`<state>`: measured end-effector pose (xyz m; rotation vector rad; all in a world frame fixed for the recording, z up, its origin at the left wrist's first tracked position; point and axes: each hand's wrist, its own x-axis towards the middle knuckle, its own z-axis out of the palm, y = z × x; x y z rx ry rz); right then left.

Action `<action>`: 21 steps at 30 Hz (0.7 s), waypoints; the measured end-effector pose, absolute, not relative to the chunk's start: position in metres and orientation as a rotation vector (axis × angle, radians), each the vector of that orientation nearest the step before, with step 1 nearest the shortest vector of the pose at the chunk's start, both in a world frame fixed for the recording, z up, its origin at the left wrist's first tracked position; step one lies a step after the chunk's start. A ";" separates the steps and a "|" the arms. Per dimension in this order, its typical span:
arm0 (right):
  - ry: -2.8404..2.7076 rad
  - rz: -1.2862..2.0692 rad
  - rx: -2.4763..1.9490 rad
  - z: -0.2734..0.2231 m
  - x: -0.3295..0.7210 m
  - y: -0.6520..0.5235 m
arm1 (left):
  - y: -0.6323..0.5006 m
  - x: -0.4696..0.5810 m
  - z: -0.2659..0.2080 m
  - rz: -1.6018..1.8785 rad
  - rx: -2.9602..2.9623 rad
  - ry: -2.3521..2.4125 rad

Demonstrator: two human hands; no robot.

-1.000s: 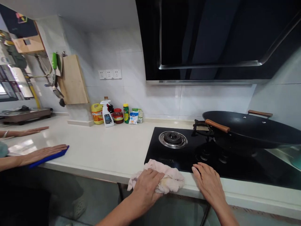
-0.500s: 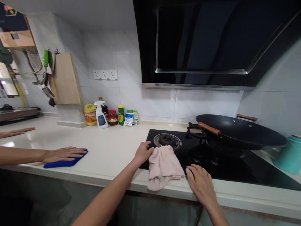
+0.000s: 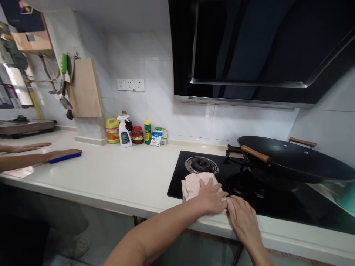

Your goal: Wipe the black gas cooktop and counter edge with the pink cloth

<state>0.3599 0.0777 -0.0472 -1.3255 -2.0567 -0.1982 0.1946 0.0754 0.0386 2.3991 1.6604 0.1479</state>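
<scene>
A pale pink cloth (image 3: 192, 184) lies bunched at the front left of the black glass cooktop (image 3: 176, 187), its lower part over the counter edge. My left hand (image 3: 211, 197) rests on top of it, fingers spread and pressing down. Close beside the left fingertips, my right hand (image 3: 244, 216) lies at the cooktop's front edge with its fingers stretched out and nothing held. Behind the cloth is a round burner (image 3: 201, 164), uncovered. A large black wok (image 3: 294, 159) with wooden handles sits on the right side.
At far left, another person's hand (image 3: 62, 153) presses a blue cloth (image 3: 66, 157) on the white counter (image 3: 119, 177). A spray bottle (image 3: 125, 132), yellow jug (image 3: 112, 131), red-lidded jar (image 3: 138, 135) and small packets line the wall. A range hood (image 3: 244, 92) hangs overhead.
My left hand has moved from the cloth's left edge onto its top, and the cloth is more bunched. My right hand stayed put. The other person's hand and blue cloth slid away leftward.
</scene>
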 end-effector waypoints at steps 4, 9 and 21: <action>-2.037 -0.171 -1.328 -0.049 0.361 0.080 | 0.083 0.181 0.040 0.291 2.353 1.603; -2.074 -0.170 -1.351 -0.048 0.362 0.081 | 0.074 0.134 0.042 0.359 2.247 1.821; -2.057 -0.206 -1.323 -0.053 0.360 0.076 | 0.020 0.034 0.050 0.266 1.987 2.025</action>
